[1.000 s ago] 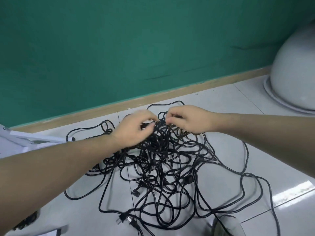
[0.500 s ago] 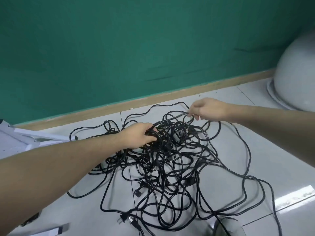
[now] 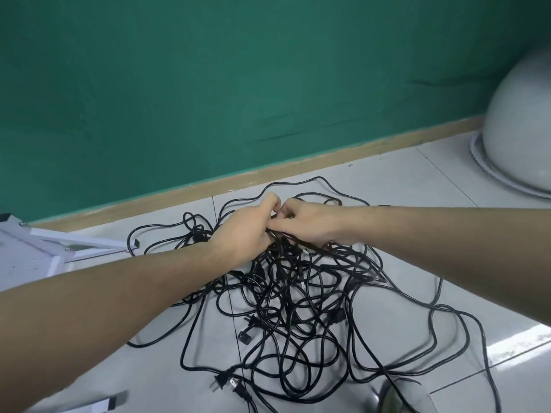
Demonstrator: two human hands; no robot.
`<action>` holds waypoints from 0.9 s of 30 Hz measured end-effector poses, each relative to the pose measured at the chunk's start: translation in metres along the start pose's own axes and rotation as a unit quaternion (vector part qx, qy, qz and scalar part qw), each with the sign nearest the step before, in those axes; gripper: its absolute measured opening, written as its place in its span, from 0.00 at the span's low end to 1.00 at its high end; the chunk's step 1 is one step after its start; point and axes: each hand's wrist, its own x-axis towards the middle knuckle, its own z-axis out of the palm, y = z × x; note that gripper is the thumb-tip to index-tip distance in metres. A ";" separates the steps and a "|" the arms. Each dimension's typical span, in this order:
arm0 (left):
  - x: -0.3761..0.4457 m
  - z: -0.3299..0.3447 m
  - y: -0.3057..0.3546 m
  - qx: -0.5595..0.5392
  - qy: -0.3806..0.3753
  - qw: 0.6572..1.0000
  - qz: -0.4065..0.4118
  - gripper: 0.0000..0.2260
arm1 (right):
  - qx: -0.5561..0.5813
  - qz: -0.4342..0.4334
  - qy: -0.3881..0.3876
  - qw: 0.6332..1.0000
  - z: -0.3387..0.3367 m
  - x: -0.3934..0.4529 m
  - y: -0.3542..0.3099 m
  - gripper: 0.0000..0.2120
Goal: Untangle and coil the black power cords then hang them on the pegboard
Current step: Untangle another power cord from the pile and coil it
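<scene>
Working right at the far top of the tangle, both hands meet knuckle to knuckle over the pile of black power cords [image 3: 301,296]. The left hand [image 3: 244,231] comes in from the lower left, its fingers curled down and closed round a bunch of strands at the crown of the heap. The right hand [image 3: 310,223] reaches across from the right, fingers curled and pinching strands just beside the left thumb; the two hands touch. Exactly which cord each one has is lost under the knuckles.

The cords sprawl in one knotted mass on the pale tiled floor [image 3: 417,180], loops spilling outward on every side. One long loop arcs behind the hands toward the wooden skirting board [image 3: 328,158], and another swings wide to the right and runs down toward the bottom edge of the view. A pair of two-pin plugs [image 3: 228,386] lies side by side at the near edge of the heap, and an angled connector [image 3: 245,337] rests a little further in, left of centre.

Behind it all stands the green wall [image 3: 238,84]. A white frame [image 3: 44,248] lies on the floor at the left, near the outermost loop. A big grey dome-shaped object [image 3: 524,129] sits on the floor at the far right, well apart from the cords.
</scene>
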 end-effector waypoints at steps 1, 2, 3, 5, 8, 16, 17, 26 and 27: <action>-0.002 -0.001 0.001 0.001 0.000 1.000 0.002 0.18 | 0.034 -0.002 -0.021 0.999 -0.001 0.000 0.001 0.15; -0.004 -0.002 0.002 0.000 0.000 1.000 0.000 0.19 | 0.049 -0.004 -0.044 0.998 -0.006 0.001 0.001 0.13; -0.005 -0.003 0.003 0.006 0.000 1.000 -0.006 0.20 | 0.039 -0.005 -0.067 0.997 -0.012 0.000 0.002 0.10; -0.006 -0.004 0.006 0.040 0.005 0.999 -0.008 0.21 | -0.038 0.002 -0.088 0.995 -0.024 -0.001 0.002 0.09; -0.007 -0.009 0.007 0.075 0.016 0.997 -0.003 0.20 | -0.172 0.014 -0.066 0.983 -0.035 -0.004 0.008 0.16; -0.034 -0.005 -0.012 0.263 -0.193 0.924 0.198 0.21 | -0.103 -0.032 0.124 0.986 -0.056 -0.005 0.028 0.11; -0.036 -0.005 -0.015 0.295 -0.232 0.906 0.194 0.27 | -0.049 -0.058 0.141 0.987 -0.057 -0.007 0.027 0.10; -0.033 0.001 -0.027 -0.108 0.139 0.984 0.031 0.11 | 0.226 -0.125 0.168 0.951 -0.075 -0.017 0.022 0.11; -0.029 0.003 -0.027 -0.136 0.145 0.980 -0.014 0.12 | 0.249 -0.131 0.157 0.947 -0.076 -0.018 0.022 0.11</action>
